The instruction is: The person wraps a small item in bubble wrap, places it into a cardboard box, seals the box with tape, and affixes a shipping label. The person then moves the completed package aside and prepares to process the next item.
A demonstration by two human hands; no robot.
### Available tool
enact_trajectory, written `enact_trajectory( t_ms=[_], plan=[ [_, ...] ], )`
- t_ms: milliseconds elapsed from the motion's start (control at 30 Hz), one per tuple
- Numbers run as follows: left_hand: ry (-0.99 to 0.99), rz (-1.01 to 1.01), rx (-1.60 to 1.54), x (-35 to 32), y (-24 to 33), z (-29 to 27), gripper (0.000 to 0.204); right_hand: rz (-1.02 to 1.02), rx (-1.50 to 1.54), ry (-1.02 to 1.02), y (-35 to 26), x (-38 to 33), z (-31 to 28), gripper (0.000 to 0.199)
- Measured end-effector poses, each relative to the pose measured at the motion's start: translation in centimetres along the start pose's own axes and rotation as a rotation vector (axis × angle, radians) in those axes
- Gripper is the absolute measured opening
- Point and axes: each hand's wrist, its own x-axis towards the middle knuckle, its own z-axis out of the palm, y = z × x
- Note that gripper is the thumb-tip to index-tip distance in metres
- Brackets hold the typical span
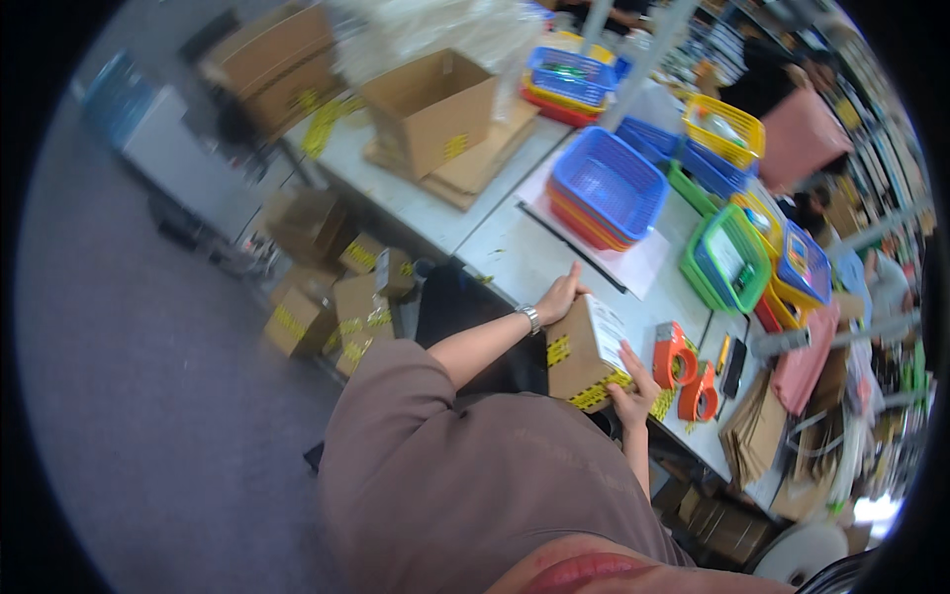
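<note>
A small cardboard box (576,361) with yellow-and-black tape and a white label on its top is between my two hands at the table's edge. My left hand (562,297), with a metal watch at the wrist, grips its far left side, thumb up. On the near right side my right hand (636,394) holds the box, fingers reaching over the label. Just right of the box are two orange tape dispensers, one (674,356) behind the other (699,393). The underside of the box is hidden.
A stack of blue, yellow and red baskets (608,188) and green baskets (727,257) stand on the white table (485,247). An open carton (435,114) sits at the back left. Taped boxes (361,307) lie on the floor at left; flat cardboard (754,431) is at right.
</note>
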Motion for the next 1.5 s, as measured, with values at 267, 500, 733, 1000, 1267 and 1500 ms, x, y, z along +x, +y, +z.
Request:
enact_trajectory(
  t_ms=[267, 500, 733, 1000, 1267, 1500],
  plan=[
    [-0.032, -0.4, -1.078, -7.6, 7.3, -3.6, 0.098, 0.112, 0.372, 0.398, 2.3, -0.3, 1.5, 0.078],
    [-0.103, -0.283, -0.79, -13.4, 9.5, -4.0, 0.095, -0.396, -0.285, -0.013, -4.8, 5.5, 6.6, 0.068],
    [0.38, -0.211, -0.123, -13.6, 9.5, -10.6, 0.081, -0.484, -0.336, -0.19, -8.2, 7.4, 12.3, 0.052],
    [0.342, -0.318, -0.47, -19.2, 8.7, -15.2, 0.047, -0.522, 0.244, -0.602, -9.1, 8.6, 15.5, 0.065],
    [0.934, -0.145, -0.144, -25.1, 0.7, -29.3, 0.061, -0.285, 0.385, -0.368, -7.3, 8.9, 13.0, 0.043],
    [0.562, -0.879, 0.85, -29.8, -13.6, -41.6, 0.085, 0.065, 0.312, -0.25, -2.0, 4.6, 6.9, 0.02]
  ],
)
